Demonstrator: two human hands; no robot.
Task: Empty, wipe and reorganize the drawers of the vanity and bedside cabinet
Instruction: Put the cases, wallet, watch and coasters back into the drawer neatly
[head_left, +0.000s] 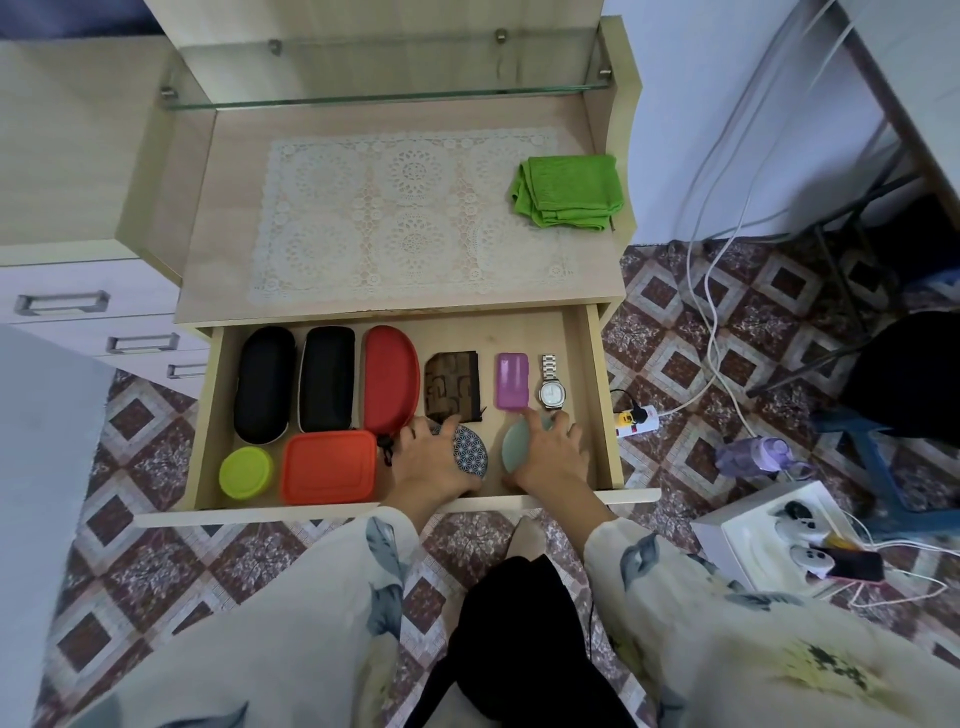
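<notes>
patterned disc (471, 451) under your left hand (439, 467), pale-green disc (516, 448) under your right hand (551, 460); fingers (534, 422) splayed, pressing not gripping, likely aligning drawer (576, 353) row.

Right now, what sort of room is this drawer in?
Probably a bedroom, at a bedside cabinet: the pulled-out pale wooden drawer holds a black oblong glasses case and a silver metal wristwatch, and a white lace doily covers the cabinet top.
</notes>
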